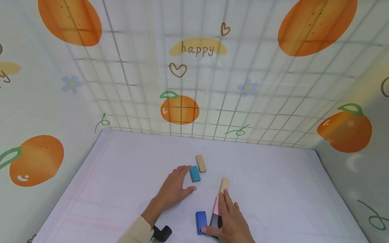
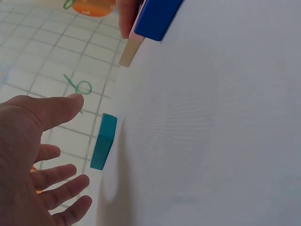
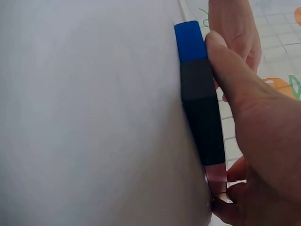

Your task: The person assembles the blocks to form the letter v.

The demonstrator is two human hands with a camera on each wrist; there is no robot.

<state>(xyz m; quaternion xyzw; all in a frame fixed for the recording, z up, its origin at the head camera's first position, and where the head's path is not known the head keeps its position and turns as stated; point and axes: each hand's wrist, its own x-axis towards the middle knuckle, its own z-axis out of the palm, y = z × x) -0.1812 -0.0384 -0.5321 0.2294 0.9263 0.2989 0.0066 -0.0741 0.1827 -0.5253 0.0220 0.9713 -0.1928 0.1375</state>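
My left hand (image 1: 176, 187) is spread beside a teal block (image 1: 195, 174), its fingertips right at the block's far left corner and the thumb apart from it. A plain wooden block (image 1: 201, 163) lies just behind the teal one. My right hand (image 1: 232, 217) lies along a row made of a black block (image 1: 215, 221), a pink block (image 1: 216, 206) and another wooden block (image 1: 225, 184). Its straight fingers are at the right side of this row, partly covering it. The right thumb reaches across to touch a blue block (image 3: 190, 40), which stands left of the black one.
A white-covered table (image 1: 121, 162) bears all the blocks. Patterned cloth walls (image 1: 136, 101) with oranges and a grid enclose its back and both sides. A black device (image 1: 162, 233) sits by the left wrist at the light sleeve (image 1: 136, 231).
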